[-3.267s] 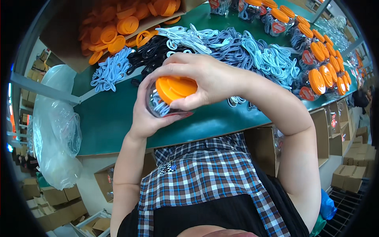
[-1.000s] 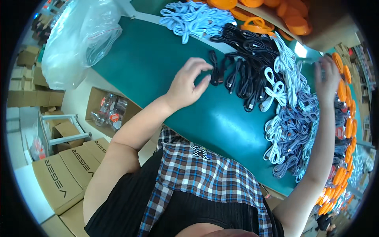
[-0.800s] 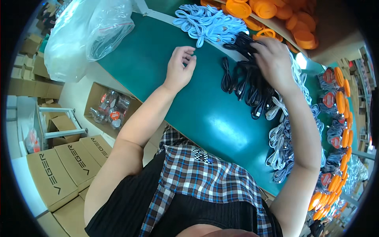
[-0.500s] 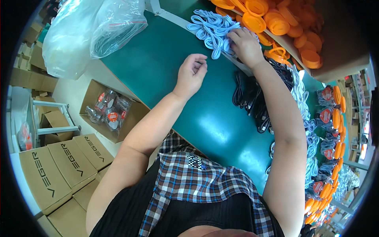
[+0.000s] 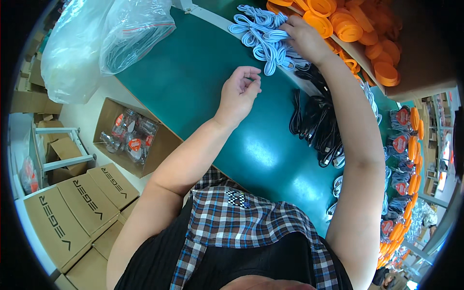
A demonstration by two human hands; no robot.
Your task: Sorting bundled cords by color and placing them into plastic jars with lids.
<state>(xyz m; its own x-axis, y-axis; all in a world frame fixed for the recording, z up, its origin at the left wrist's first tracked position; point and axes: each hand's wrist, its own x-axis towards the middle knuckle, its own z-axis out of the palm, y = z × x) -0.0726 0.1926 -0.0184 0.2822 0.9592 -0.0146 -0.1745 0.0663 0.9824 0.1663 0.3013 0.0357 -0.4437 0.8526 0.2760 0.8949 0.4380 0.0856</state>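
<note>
A heap of light-blue cables [image 5: 269, 46], coiled into small bundles, lies at the far side of the green table [image 5: 193, 72]. My right hand [image 5: 305, 38] reaches over the heap's right side, fingers bent and closed on one of the bundles; the fingertips are partly hidden. Nearer to me and to the left, my left hand [image 5: 238, 94] hovers over the table. Its fingers are loosely curled, the thumb stands apart from them, and nothing shows inside. Bundled black cables [image 5: 321, 128] lie in a row below my right forearm.
An open carton of orange round lids [image 5: 348, 29] stands at the far right. Packed cables with orange lids [image 5: 408, 154] line the right. Clear plastic bags [image 5: 130, 38] hang over the table's far left. A carton of small packages [image 5: 108, 116] and closed brown boxes [image 5: 58, 227] stand left.
My right hand has moved farther away over the light-blue cables, its fingers now at a bundle higher in the heap. My left hand has barely moved. The view has shifted slightly.
</note>
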